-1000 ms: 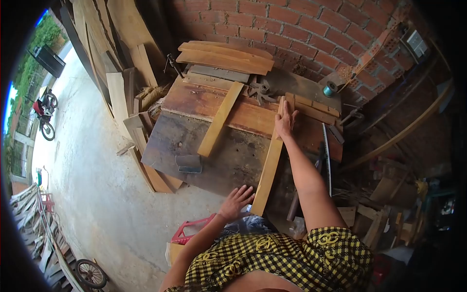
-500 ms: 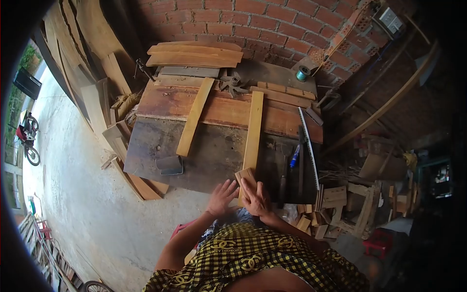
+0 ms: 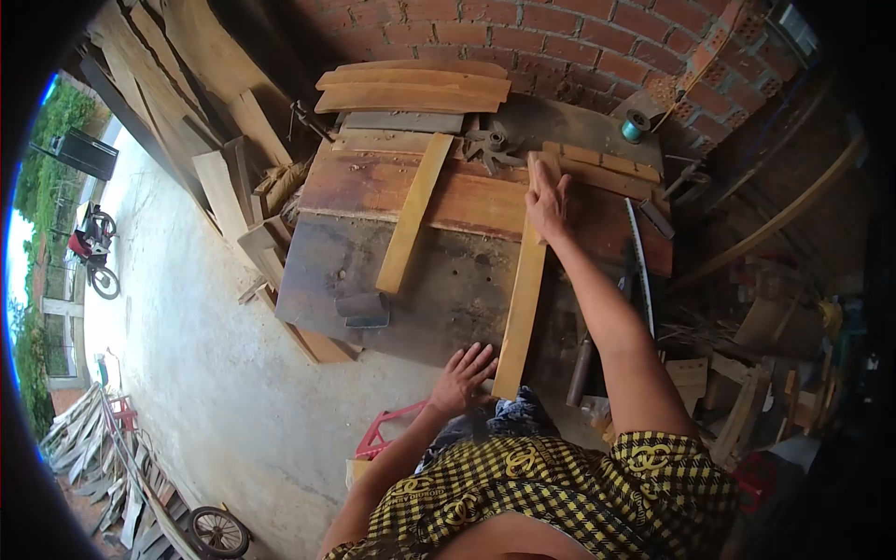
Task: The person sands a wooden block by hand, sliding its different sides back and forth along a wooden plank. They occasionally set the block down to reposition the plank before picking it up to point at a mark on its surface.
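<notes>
My right hand [image 3: 549, 207] is wrapped over a small wooden block [image 3: 542, 164] and presses it on the far end of a long, narrow wooden strip [image 3: 521, 313]. The strip runs lengthwise across the workbench [image 3: 313, 271], its near end by the front edge. My left hand [image 3: 464, 379] lies with fingers spread on the bench's front edge, just left of that near end. To the left, a second, shorter wooden strip [image 3: 413, 219] rests at a slant. A curled dark grey sheet [image 3: 362, 310] sits near its lower end.
Curved boards [image 3: 411, 93] are stacked at the back, beside a metal star-shaped part [image 3: 495, 149]. A spool [image 3: 636, 126] stands at the back right. A saw blade [image 3: 640, 261] lies along the right side. Planks [image 3: 224, 187] lean at left; a motorbike [image 3: 91, 247] is outside.
My right hand has pushed the block from the strip's near end to its far end. My left hand has come down onto the bench edge. The view has shifted.
</notes>
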Demonstrator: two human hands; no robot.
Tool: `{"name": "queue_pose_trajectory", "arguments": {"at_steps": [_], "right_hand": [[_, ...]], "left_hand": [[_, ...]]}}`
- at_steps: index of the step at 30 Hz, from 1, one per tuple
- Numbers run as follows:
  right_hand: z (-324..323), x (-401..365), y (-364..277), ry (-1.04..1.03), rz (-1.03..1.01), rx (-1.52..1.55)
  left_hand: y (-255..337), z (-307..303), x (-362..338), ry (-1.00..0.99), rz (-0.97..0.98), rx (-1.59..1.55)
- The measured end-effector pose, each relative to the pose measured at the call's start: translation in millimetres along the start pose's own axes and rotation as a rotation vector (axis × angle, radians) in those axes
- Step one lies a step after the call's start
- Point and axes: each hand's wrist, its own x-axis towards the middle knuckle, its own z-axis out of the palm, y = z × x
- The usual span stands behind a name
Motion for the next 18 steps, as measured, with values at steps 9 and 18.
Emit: {"name": "queue_pose_trajectory", "arguments": {"at_steps": [9, 18], "right_hand": [[-51.0, -166.9, -29.9, -0.054, -0.205, -0.21], [-93.1, -288.2, -51.1, -0.205, -0.393, -0.026]], "left_hand": [[-0.7, 3.3, -5.0, 0.039, 0.03, -0.041], [-6.5, 11.3, -6.3, 0.113, 0.054, -0.053]]}}
